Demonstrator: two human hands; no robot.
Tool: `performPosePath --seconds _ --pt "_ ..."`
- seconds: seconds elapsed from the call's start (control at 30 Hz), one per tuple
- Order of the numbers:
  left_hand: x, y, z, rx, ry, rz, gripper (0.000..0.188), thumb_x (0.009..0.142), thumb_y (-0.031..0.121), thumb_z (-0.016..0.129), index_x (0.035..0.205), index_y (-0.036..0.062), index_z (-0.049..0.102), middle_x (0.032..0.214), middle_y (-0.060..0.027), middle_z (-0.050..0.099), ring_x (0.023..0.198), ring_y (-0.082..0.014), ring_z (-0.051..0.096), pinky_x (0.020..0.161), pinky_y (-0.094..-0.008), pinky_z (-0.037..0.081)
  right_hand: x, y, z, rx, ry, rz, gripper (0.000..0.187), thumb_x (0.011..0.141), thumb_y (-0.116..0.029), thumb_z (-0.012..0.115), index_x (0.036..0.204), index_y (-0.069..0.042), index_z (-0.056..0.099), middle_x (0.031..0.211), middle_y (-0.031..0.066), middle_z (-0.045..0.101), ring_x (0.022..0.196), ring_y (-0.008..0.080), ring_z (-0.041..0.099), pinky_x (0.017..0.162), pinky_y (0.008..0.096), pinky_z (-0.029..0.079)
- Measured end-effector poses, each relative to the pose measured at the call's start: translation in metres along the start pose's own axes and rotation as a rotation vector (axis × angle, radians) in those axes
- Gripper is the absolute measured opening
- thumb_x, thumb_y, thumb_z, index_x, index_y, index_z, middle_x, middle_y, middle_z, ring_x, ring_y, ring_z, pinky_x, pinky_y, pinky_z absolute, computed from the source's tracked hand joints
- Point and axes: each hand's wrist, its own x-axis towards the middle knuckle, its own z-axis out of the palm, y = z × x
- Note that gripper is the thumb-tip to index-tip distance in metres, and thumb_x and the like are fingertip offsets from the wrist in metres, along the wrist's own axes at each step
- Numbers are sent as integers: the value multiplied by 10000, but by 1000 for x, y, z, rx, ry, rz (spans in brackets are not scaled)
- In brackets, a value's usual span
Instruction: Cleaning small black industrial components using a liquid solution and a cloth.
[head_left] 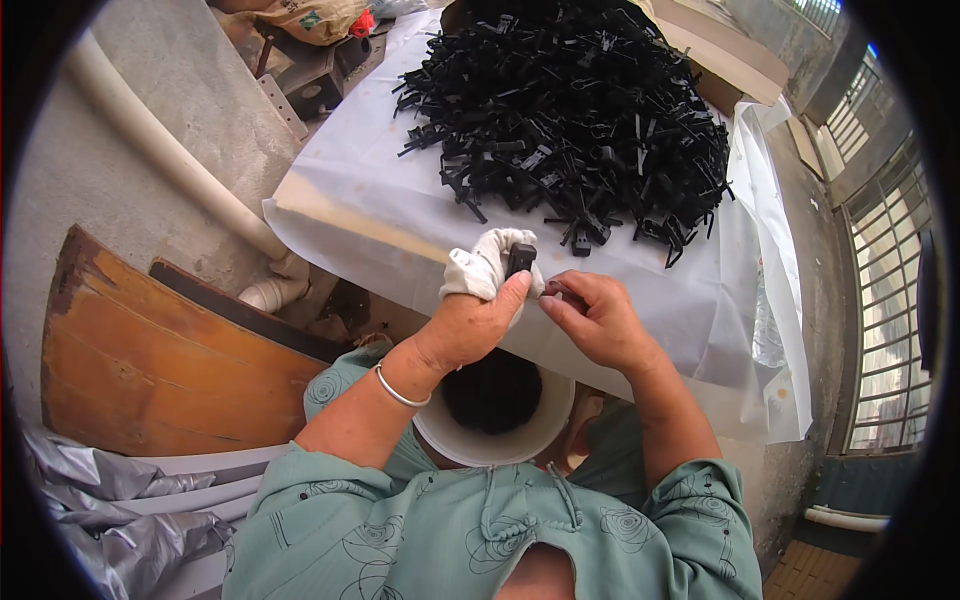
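Note:
My left hand (470,325), with a white cloth glove (478,265) over its fingers and the thumb bare, grips a small black plastic part (521,258) upright. Just to its right is my right hand (607,318), bare, its thumb and forefinger pinched together. A dark bit shows between those fingers, too small to name. Both hands are over the near edge of a table covered with a white plastic sheet (380,225). On the sheet beyond them lies a large heap of black plastic parts (570,120). Below my hands a white bucket (562,410) holds a dark mass of contents.
An opened cardboard box (735,60) lies behind the heap. To the left are a curved wooden board (170,350), a pale pipe (170,150) and grey metallic sheeting (110,500). A barred window (890,310) stands at the right.

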Motion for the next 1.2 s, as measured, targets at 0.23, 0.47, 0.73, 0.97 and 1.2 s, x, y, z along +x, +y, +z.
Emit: performPosePath --seconds 0.23,0.47,0.73,0.97,1.2 --pt "-1 8 3 187 -128 -75 400 870 59 411 1265 15 365 851 -22 527 562 -35 410 509 -180 366 0 -1 -1 -65 240 -480 113 740 -14 671 821 -22 593 603 49 503 504 140 461 465 264 376" --pt "-3 8 7 93 -195 1 307 836 78 440 1137 15 445 882 -30 505 717 -96 451 640 -252 422 0 -4 12 247 314 -184 93 846 -90 596 843 -18 537 612 86 496 536 159 432 511 274 394" --pt "-1 -7 10 493 -30 214 250 818 32 430 1064 6 460 878 -58 518 789 -124 482 716 -270 434 -2 -7 3 162 -17 -71 213 906 -148 504 763 10 513 628 125 492 550 198 421 537 311 400" --pt "-8 -5 13 665 -78 231 247 799 29 433 1039 -21 462 878 -124 520 804 -205 520 746 -287 438 -3 -8 14 223 19 -74 224 906 -138 490 745 17 499 603 140 468 533 194 379 522 318 388" --pt "-14 -8 8 730 -31 331 263 789 20 430 1047 -27 451 898 -133 520 800 -229 520 750 -288 435 -4 -4 30 241 48 -81 217 902 -126 488 735 13 497 587 141 457 520 196 374 507 320 377"
